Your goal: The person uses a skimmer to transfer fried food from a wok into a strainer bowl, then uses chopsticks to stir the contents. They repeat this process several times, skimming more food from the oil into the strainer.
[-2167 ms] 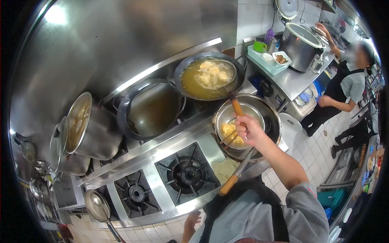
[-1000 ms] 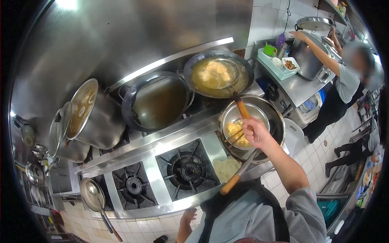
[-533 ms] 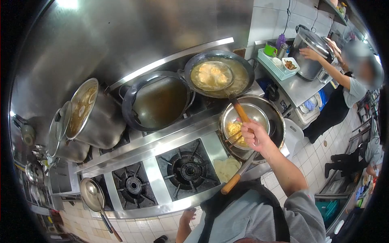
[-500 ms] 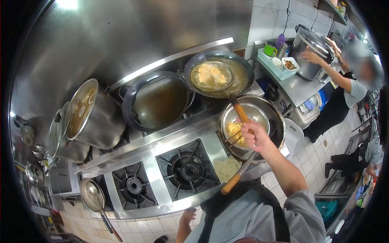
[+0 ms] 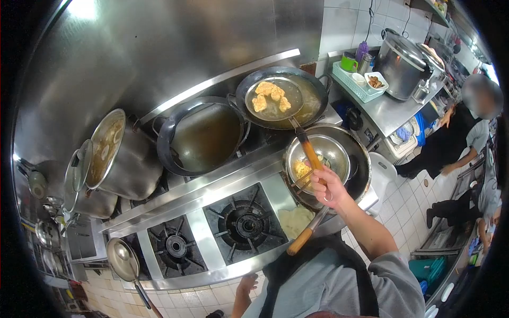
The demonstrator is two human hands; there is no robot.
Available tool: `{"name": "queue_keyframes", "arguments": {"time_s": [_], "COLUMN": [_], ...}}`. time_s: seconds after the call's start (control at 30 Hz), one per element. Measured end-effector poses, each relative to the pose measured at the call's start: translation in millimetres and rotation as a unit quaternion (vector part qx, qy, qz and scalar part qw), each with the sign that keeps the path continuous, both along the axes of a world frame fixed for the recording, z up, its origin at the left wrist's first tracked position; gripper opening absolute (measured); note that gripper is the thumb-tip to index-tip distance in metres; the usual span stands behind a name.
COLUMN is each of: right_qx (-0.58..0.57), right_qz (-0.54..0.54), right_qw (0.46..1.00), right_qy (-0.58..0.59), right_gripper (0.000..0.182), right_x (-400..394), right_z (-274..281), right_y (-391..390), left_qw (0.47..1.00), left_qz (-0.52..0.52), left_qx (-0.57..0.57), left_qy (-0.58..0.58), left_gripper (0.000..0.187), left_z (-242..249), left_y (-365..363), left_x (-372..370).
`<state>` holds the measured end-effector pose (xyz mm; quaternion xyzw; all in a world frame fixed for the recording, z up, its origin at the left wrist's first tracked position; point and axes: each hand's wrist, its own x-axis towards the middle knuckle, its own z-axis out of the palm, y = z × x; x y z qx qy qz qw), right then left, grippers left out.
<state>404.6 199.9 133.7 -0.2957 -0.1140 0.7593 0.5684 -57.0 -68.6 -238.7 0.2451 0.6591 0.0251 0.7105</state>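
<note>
Right hand (image 5: 326, 185) is clamped on strainer handle (image 5: 309, 151); fried pieces (image 5: 269, 95) are held in the skimmer over the oil wok (image 5: 313, 87), upper centre. Hot oil could be dripped or pieces tipped out if tilted. Left hand (image 5: 248, 289) is seen low, fingers apart, empty.

Bright overhead light glares off the steel backsplash (image 5: 159, 53); fisheye edges curve into black.

A lidded stockpot (image 5: 114, 159) stands left of an oil-filled wok (image 5: 204, 138); a ladle (image 5: 124, 259) rests below.

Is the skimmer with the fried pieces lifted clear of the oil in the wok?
Yes, the skimmer, held by the right hand, carries the fried pieces above the oil in the wok.
</note>
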Motion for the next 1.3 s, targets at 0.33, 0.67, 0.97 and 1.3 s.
{"name": "queue_keyframes", "arguments": {"time_s": [0.33,0.67,0.97,1.3], "right_qx": [0.021,0.04,0.053,0.089], "right_qz": [-0.015,0.039,0.053,0.094], "right_qw": [0.997,0.997,0.997,0.988], "right_qy": [-0.066,-0.047,-0.005,-0.087], "right_gripper": [0.046,0.055,0.048,0.031], "right_x": [-11,-12,-7,-5], "right_z": [21,12,-2,2], "right_y": [4,1,-24,-47], "left_qw": [1.0,0.989,0.953,0.836], "left_qz": [0.001,-0.119,-0.231,-0.466], "left_qx": [-0.017,0.037,0.084,0.229], "left_qy": [0.004,-0.083,-0.178,-0.177], "left_gripper": [0.044,0.04,0.042,0.036], "left_z": [5,11,167,393], "left_y": [0,-4,54,125], "left_x": [3,-9,33,66]}}
